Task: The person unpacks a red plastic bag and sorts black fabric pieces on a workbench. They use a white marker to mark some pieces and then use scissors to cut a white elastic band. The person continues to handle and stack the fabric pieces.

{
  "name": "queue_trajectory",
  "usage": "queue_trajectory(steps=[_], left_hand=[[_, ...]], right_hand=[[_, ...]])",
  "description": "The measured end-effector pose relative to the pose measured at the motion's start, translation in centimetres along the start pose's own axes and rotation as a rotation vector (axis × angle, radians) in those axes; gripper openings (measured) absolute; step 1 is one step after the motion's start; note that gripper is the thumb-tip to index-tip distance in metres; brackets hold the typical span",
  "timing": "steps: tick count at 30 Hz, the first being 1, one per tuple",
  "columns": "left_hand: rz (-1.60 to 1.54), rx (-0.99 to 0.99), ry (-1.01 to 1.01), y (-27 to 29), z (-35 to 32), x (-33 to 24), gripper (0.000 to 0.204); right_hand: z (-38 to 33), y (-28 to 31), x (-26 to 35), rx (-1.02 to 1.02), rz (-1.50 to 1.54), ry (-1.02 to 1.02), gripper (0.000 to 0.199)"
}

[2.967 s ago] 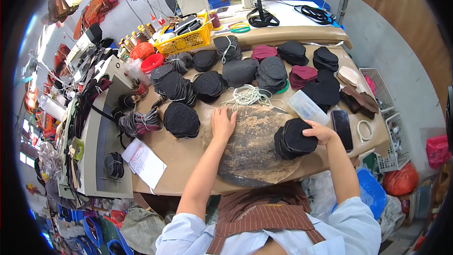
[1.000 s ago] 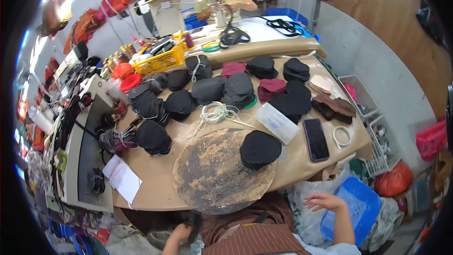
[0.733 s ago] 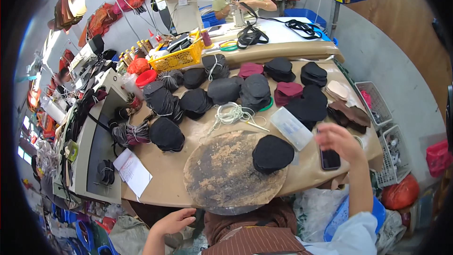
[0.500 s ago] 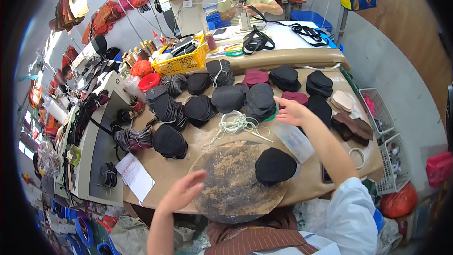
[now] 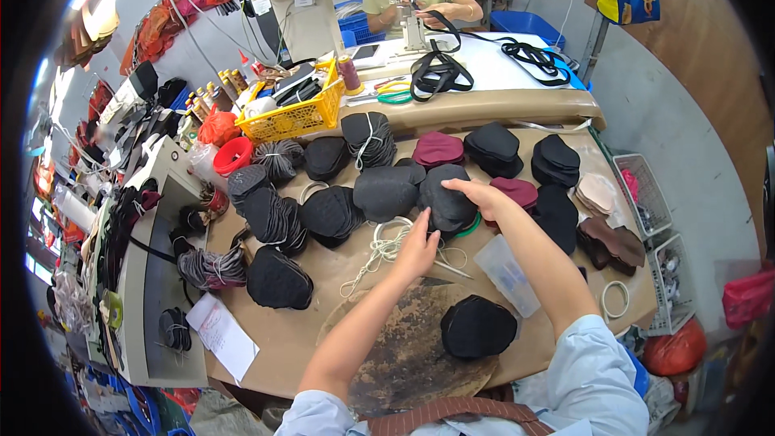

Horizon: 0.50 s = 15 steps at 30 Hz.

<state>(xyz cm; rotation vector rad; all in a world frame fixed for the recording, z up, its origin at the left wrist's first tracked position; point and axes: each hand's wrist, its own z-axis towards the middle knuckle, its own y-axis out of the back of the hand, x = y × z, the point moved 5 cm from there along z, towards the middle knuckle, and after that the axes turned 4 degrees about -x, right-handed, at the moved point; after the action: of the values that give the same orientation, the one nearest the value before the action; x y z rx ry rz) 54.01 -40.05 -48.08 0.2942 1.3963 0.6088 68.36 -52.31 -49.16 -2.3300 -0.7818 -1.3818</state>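
Observation:
A stack of dark grey rounded cut pieces (image 5: pixel 446 194) sits in the middle of the table, between my two hands. My right hand (image 5: pixel 483 197) grips its right side, thumb over the top. My left hand (image 5: pixel 418 247) is closed against its near left edge; some of its fingertips are hidden by the stack. Left of it lies another dark grey bundle (image 5: pixel 386 193). A tangle of pale cord (image 5: pixel 386 250) is beside my left hand. Nearer me, a black stack (image 5: pixel 478 327) rests on a worn round board (image 5: pixel 395 355).
Around these stand several black stacks, maroon pieces (image 5: pixel 438 149) and brown pieces (image 5: pixel 611 244). A clear plastic box (image 5: pixel 507 274) lies near my right forearm. At the back are a yellow basket (image 5: pixel 295 117) and a sewing machine (image 5: pixel 413 28), where another person works.
My left hand has moved from over the round board up and right to the dark grey stack. My right hand has shifted left onto the stack. The whole view has tilted slightly.

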Motion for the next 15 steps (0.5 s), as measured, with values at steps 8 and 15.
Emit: queue_trajectory(steps=[8,15], left_hand=[[0.207,0.076,0.046,-1.3,-1.1,1.3,0.063],[0.283,0.1,-0.043,-0.7,-2.5,0.2,0.064]], right_hand=[[-3.4,-1.9,0.9,-0.348,0.053,0.212,0.113],[-3.9,-0.1,1.9,-0.25,0.259,0.167,0.112]])
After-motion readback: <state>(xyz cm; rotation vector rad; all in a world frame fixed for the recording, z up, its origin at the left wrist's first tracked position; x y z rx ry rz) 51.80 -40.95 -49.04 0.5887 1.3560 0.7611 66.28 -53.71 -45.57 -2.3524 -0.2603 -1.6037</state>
